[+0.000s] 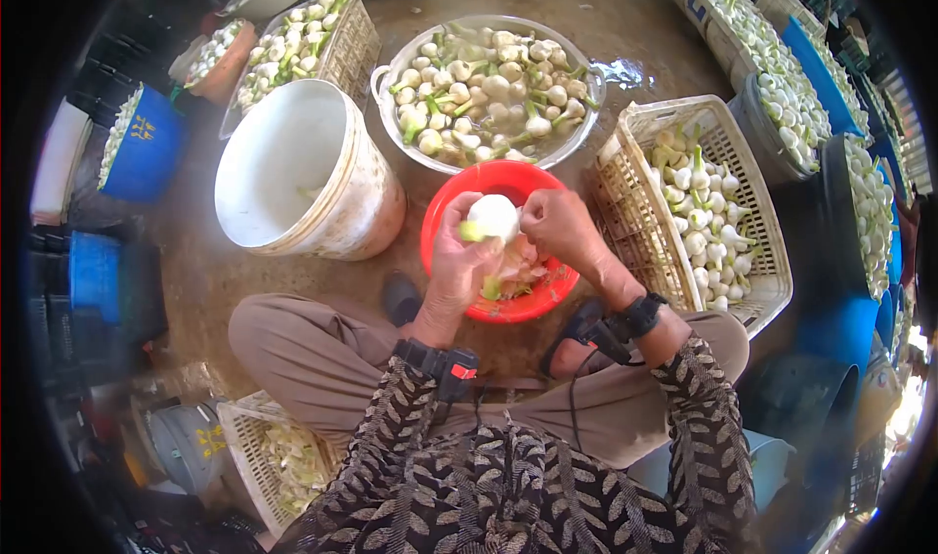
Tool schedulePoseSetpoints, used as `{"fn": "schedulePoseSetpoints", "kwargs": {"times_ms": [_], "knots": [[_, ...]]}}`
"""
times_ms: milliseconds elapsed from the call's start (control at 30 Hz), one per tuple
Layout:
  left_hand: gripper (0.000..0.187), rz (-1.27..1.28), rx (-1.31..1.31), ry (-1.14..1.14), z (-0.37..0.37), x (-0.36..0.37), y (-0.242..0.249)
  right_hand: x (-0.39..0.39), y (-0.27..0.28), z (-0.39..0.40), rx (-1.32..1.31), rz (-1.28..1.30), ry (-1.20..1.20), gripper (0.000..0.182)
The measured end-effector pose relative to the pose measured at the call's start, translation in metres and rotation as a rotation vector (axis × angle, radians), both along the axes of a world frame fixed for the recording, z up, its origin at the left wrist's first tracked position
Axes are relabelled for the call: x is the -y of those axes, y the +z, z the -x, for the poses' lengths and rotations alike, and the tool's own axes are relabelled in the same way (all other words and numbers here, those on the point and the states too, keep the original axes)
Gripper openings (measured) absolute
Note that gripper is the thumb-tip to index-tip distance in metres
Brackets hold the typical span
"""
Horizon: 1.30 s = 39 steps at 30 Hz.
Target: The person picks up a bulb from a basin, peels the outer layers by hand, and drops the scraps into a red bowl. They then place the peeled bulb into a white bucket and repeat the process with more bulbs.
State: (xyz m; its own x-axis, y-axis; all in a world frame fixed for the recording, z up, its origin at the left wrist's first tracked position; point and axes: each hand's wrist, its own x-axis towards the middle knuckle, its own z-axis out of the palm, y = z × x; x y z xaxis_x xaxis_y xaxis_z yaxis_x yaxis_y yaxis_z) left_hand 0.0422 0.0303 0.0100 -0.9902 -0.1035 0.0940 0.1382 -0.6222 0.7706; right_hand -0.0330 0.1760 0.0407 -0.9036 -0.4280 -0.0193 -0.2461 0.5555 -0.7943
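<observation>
A peeled white bulb (493, 218) with a green stem end is held in my left hand (455, 259), above a red basin (561, 286). My right hand (565, 227) is closed at the bulb's right side; whatever its fingers pinch is too small to make out. Peelings (518, 267) lie in the basin below both hands. Just beyond it, a wide metal bowl (383, 114) holds many bulbs in water. A plastic crate (775, 224) of bulbs with short stems stands to the right of my right hand.
An open white bucket (379, 194) stands at the left, with a crate of bulbs (363, 41) behind it. Another crate (242, 447) with peelings is by my left knee. Blue tubs (147, 153) and more filled containers line both sides. My crossed legs (303, 344) flank the basin.
</observation>
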Motion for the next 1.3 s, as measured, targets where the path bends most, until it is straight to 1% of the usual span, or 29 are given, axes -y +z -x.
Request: {"fn": "schedulePoseSetpoints", "kwargs": {"times_ms": [33,100,133,167,200,233,300,333,400,433,467,533,567,600,667,700,733,800,833,867,933,1000,1067,1100,1133,1167,1200,1267,1300], "knots": [[0.051,0.006,-0.005,0.003,0.003,0.001,-0.001,0.003,-0.014,-0.003,0.003,-0.018,0.021,0.012],[0.05,-0.291,-0.031,-0.012,0.009,0.004,-0.002,0.005,-0.05,-0.015,-0.064,-0.037,0.125,0.012],[0.051,-0.46,0.088,-0.016,0.011,0.009,-0.008,0.006,-0.074,-0.016,-0.078,-0.042,0.21,0.01],[0.049,-0.491,0.118,-0.056,0.013,0.014,-0.005,0.002,-0.1,-0.016,-0.039,-0.069,0.267,0.013],[0.048,-0.522,0.147,-0.097,0.014,0.019,-0.004,0.004,-0.101,-0.014,-0.001,-0.096,0.324,0.021],[0.048,-0.521,0.141,-0.084,0.015,0.025,-0.004,0.001,-0.102,-0.009,-0.005,-0.096,0.338,0.021],[0.049,-0.309,0.206,-0.074,0.014,0.032,-0.014,-0.007,-0.049,-0.005,0.021,-0.067,0.286,0.041],[0.049,-0.326,0.204,-0.069,0.015,0.027,-0.011,-0.007,-0.028,-0.001,0.022,-0.083,0.293,0.041],[0.051,0.226,0.228,0.108,0.012,0.015,0.0,-0.001,0.003,0.006,0.151,0.196,0.127,0.052],[0.053,0.361,0.156,0.141,0.015,0.008,-0.007,0.0,0.009,0.008,0.275,0.344,0.115,0.04],[0.053,0.342,0.153,0.137,0.015,0.004,-0.008,0.001,0.008,0.009,0.272,0.325,0.11,0.04],[0.051,0.619,0.112,0.086,0.013,-0.001,-0.008,0.004,0.004,0.013,0.252,0.348,0.043,0.026],[0.05,0.53,0.081,0.1,0.015,-0.001,-0.007,0.006,0.007,0.011,0.323,0.397,-0.064,0.02],[0.05,0.519,0.08,0.114,0.014,0.002,-0.005,0.006,0.008,0.012,0.32,0.385,-0.051,0.02],[0.044,0.379,0.257,-0.005,0.009,0.01,-0.003,-0.001,0.008,0.018,0.483,0.551,-0.186,0.019],[0.035,0.483,0.281,-0.017,0.009,0.017,-0.005,-0.007,0.006,0.023,0.548,0.741,-0.184,0.016],[0.035,0.466,0.275,-0.004,0.009,0.02,-0.016,-0.013,0.006,0.029,0.543,0.722,-0.172,0.016],[0.027,0.578,0.276,0.068,0.009,0.024,-0.042,-0.016,0.012,0.038,0.578,0.83,-0.197,0.013],[0.025,0.686,0.312,-0.007,0.006,0.028,-0.047,-0.015,0.013,0.041,0.602,0.871,-0.199,0.01],[0.025,0.671,0.309,0.007,0.007,0.026,-0.042,-0.014,0.012,0.043,0.599,0.855,-0.187,0.01],[0.025,0.6,0.188,0.107,0.01,0.02,-0.033,-0.011,0.01,0.046,0.705,0.974,-0.152,0.008],[0.019,0.665,0.233,0.103,0.012,0.024,-0.014,0.0,0.018,0.049,0.712,0.953,-0.177,0.007],[0.016,0.405,0.227,0.161,0.016,0.025,-0.003,0.012,0.023,0.052,0.623,0.859,-0.18,0.006],[0.016,0.406,0.227,0.176,0.018,0.031,0.009,0.021,0.028,0.051,0.565,0.805,-0.209,0.008],[0.018,0.552,0.238,0.198,0.019,0.038,0.019,0.028,0.032,0.05,0.572,0.803,-0.199,0.008],[0.02,0.696,0.256,0.214,0.018,0.042,0.026,0.036,0.038,0.046,0.502,0.676,-0.168,0.011],[0.02,0.691,0.269,0.217,0.02,0.045,0.028,0.041,0.04,0.042,0.43,0.547,-0.138,0.014],[0.02,0.78,0.054,0.306,0.027,0.053,0.033,0.045,0.033,0.039,0.384,0.503,-0.122,0.017],[0.024,0.776,0.129,0.176,0.026,0.063,0.037,0.046,0.031,0.039,0.421,0.54,-0.113,0.017]]}}
